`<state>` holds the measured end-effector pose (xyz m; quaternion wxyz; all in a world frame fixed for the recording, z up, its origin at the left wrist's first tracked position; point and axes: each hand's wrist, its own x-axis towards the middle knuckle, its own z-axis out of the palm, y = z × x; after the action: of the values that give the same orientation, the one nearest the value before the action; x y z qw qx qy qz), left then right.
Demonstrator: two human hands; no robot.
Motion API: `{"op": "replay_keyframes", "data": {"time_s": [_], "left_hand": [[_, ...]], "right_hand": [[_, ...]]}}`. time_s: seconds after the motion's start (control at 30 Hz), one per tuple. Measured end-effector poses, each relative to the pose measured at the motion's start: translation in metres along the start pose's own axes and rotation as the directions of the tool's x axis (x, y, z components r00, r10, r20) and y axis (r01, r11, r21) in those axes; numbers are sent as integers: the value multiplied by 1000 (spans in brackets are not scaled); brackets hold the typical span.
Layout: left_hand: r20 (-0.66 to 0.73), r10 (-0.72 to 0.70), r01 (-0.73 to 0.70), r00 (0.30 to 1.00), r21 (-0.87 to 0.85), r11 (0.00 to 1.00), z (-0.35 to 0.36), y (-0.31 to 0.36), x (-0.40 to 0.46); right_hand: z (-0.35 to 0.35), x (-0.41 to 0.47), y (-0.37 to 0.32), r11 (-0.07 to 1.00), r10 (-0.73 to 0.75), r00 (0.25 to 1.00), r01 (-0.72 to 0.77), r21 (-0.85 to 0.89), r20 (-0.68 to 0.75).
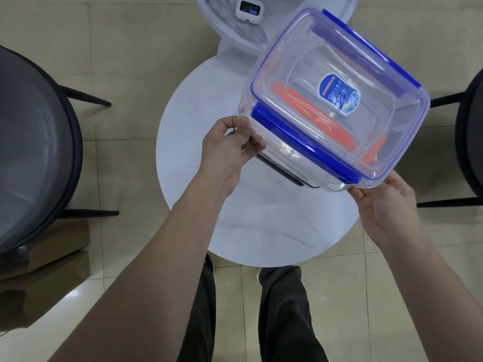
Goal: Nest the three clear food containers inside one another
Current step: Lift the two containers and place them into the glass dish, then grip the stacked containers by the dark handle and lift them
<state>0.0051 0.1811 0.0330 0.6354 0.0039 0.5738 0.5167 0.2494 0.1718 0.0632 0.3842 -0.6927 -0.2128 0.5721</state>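
A large clear container [292, 152] with a blue-clasped lid [337, 92] is held tilted above the round white table [261, 226]. Through its walls I see a smaller clear container with orange-red clasps [313, 113] inside; a dark-clasped edge [282, 173] shows low at its near side. My left hand [230, 150] pinches the big container's near-left corner. My right hand [384, 202] supports its near-right corner from below. A blue oval label [339, 94] sits on the lid.
Dark round chairs stand at the left [34, 152] and right [470, 137]. A second white table at the back carries a small white device [248, 10]. Brown cardboard boxes [47, 278] lie on the tiled floor at lower left. My legs are below the table.
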Motion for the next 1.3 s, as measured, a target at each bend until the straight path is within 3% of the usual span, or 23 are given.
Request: {"op": "replay_keyframes", "data": {"time_s": [0.47, 0.63, 0.73, 0.8, 0.9, 1.03, 1.3], "left_hand": [[50, -21, 21, 999, 0, 1000, -7, 0, 4], [12, -28, 28, 1000, -14, 1000, -8, -4, 4], [-14, -43, 43, 999, -57, 997, -14, -10, 3], [-60, -48, 45, 997, -57, 997, -21, -17, 3], [-154, -53, 61, 987, 44, 997, -31, -34, 7], [-189, -61, 104, 980, 229, 968, -34, -58, 14], [-182, 6, 72, 983, 423, 903, -31, -71, 41]], "right_hand": [[-5, 1, 8, 1000, -21, 1000, 20, 17, 17], [-2, -3, 17, 983, 14, 996, -29, 183, 87], [-4, -4, 29, 928, 144, 989, -124, 352, -33], [-6, -6, 38, 925, 233, 960, -170, 341, -155], [-4, -11, 57, 930, 306, 930, -246, 275, -205], [11, -20, 80, 883, 420, 892, -358, 302, -169], [55, -5, 97, 902, 428, 890, -411, 131, -156]]}}
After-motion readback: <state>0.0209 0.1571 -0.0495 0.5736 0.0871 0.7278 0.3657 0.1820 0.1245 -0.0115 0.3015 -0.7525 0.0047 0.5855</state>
